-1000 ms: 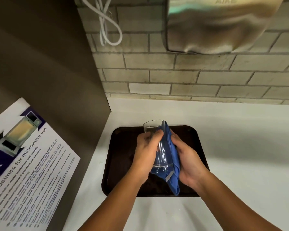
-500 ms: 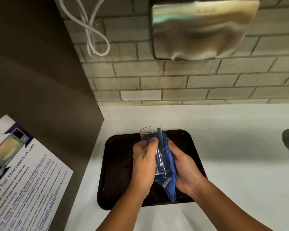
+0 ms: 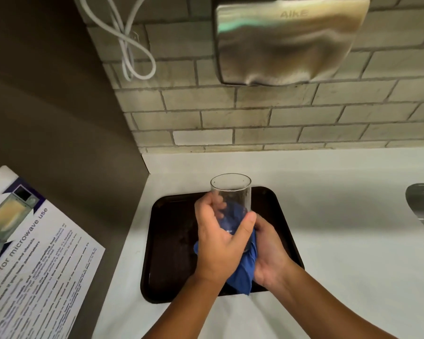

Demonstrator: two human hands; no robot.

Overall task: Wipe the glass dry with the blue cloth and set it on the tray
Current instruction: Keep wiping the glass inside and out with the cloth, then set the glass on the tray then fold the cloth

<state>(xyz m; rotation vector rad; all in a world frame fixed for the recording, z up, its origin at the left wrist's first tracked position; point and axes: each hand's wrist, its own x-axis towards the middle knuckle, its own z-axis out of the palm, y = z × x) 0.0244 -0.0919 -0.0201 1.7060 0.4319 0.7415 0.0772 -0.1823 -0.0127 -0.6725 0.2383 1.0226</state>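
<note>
Above tray (image 3: pixel 171 241): glass (image 3: pixel 231 196) held upright, off its surface. Left hand (image 3: pixel 218 243) wrapped round glass body. Right hand (image 3: pixel 269 250) closed on blue cloth (image 3: pixel 245 272), pressed at glass base. Wiping step underway, by judgement. Next: finish drying, lower glass onto tray, release.

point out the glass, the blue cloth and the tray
glass (image 3: pixel 231 189): head view, on its clear upper wall just under the rim
blue cloth (image 3: pixel 242 275): head view, on the bunched fold hanging between the hands
tray (image 3: pixel 171 241): head view, on its bare dark floor, left side
</note>
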